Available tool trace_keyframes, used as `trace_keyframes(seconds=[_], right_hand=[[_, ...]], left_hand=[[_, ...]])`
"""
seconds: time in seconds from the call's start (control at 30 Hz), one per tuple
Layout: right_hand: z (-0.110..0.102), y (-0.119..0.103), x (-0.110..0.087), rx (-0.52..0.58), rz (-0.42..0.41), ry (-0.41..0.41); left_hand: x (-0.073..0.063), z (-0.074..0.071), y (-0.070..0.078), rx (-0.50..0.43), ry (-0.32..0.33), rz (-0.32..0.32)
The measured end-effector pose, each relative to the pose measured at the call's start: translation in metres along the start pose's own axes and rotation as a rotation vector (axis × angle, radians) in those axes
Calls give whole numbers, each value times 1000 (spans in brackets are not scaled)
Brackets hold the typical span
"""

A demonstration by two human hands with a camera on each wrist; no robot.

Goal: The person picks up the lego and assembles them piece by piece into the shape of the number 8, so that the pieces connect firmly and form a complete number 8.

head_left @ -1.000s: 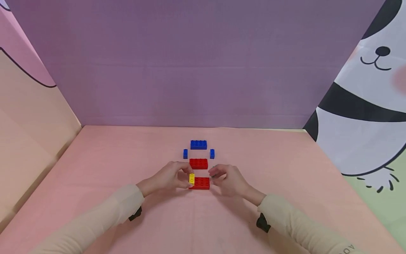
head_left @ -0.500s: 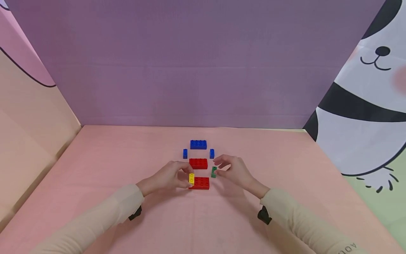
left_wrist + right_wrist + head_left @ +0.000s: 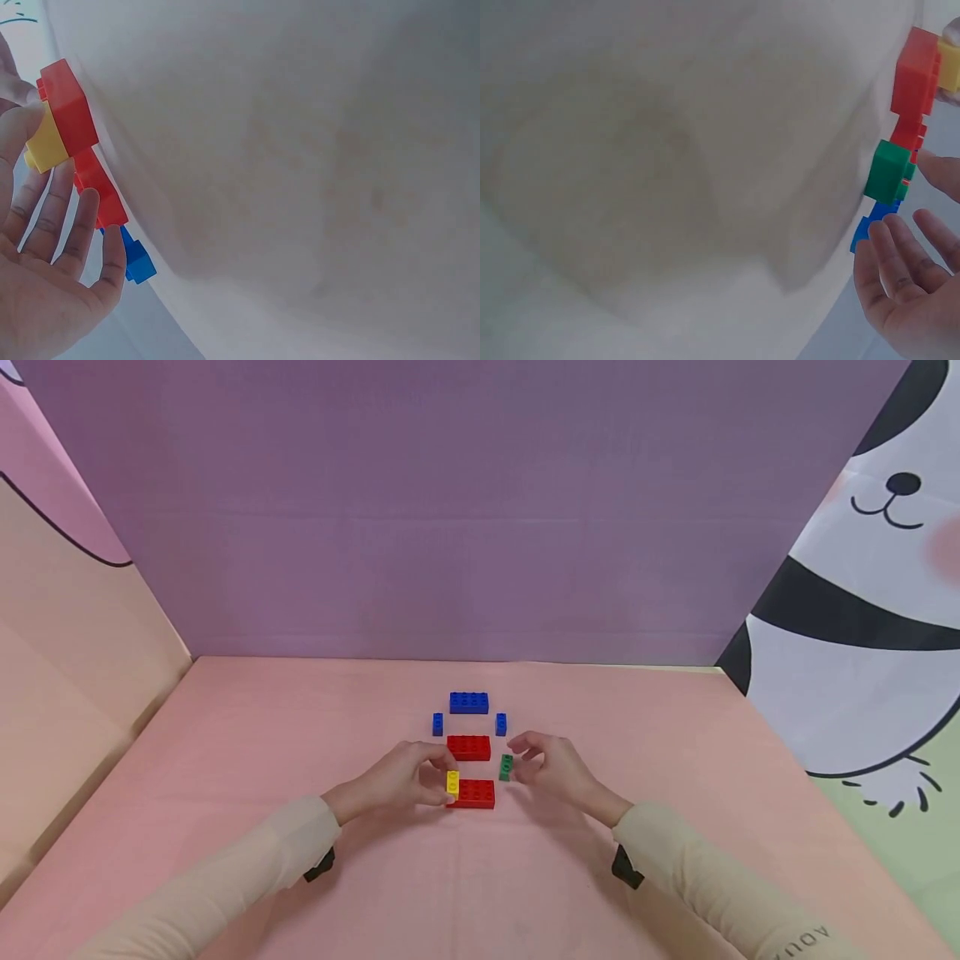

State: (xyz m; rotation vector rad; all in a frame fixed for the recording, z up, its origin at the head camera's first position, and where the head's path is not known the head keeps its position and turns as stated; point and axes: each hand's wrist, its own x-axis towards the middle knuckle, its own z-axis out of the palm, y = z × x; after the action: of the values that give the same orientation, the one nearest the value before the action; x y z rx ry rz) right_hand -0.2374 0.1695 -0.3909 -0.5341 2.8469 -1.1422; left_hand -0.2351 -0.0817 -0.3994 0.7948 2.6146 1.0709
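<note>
My left hand [image 3: 405, 781] pinches a small yellow brick [image 3: 453, 783] between thumb and fingertips, at the left end of the nearer red brick [image 3: 477, 793]. The left wrist view shows the yellow brick [image 3: 49, 142] against the studded side of that red brick [image 3: 71, 105]. To the right stands a small green brick [image 3: 506, 767], lengthwise on the table. Beside it hovers my right hand [image 3: 558, 768], fingers loosely bent and parted, holding nothing. In the right wrist view its thumb [image 3: 941, 174] is close to the studs of the green brick [image 3: 886, 172].
A second red brick [image 3: 468, 747] lies farther back. Behind it are two small blue bricks, the left one [image 3: 437, 724] and the right one [image 3: 501, 724], and a larger blue brick [image 3: 468, 702]. The pink table [image 3: 262, 718] ends at a purple backdrop [image 3: 450, 527].
My right hand has drawn back to the right, away from the nearer red brick, uncovering the green brick its fingers mostly hid. The left hand keeps its place on the yellow brick.
</note>
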Motion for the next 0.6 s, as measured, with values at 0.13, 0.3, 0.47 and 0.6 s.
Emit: trace_keyframes(seconds=[0.13, 0.3, 0.47, 0.6], right_hand=[[4, 2, 1, -8, 52, -28], [7, 3, 0, -20, 58, -33], [8, 1, 0, -30, 58, -33], [10, 0, 1, -66, 62, -28]], left_hand=[[0, 0, 0, -3, 2, -5], [0, 1, 0, -1, 1, -10], [0, 0, 0, -3, -1, -8], [0, 1, 0, -3, 2, -6]])
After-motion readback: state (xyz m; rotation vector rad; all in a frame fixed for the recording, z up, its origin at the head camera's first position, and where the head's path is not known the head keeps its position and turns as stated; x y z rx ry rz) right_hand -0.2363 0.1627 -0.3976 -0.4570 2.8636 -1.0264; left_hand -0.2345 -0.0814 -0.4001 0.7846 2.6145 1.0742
